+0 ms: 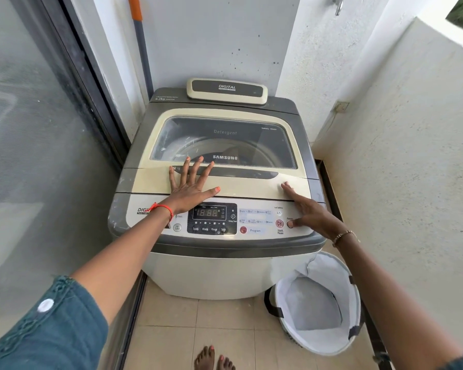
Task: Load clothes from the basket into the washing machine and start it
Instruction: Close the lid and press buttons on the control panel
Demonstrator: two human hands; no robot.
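We are standing in a narrow balcony corner, with white walls (225, 36) ahead and to the right, a sliding glass door (38, 129) on the left and a beige tiled floor (198, 321) below. The Samsung top-loading washing machine (219, 268) is filling the corner, and its glass lid (225, 140) is lying closed. The white laundry basket (329, 340) is leaning on the floor just beside the machine's front right corner, showing only its bare lining. We are pressing the left hand (190, 186) flat on the lid's front panel, fingers spread wide and gripping nothing. We are resting the right hand (312, 212) over the control panel (254, 221), fingers extended, with the thumb touching the power button (289, 224). The display (208, 213) is showing lit digits. The Start/Pause button (279, 223) is sitting just left of the thumb.
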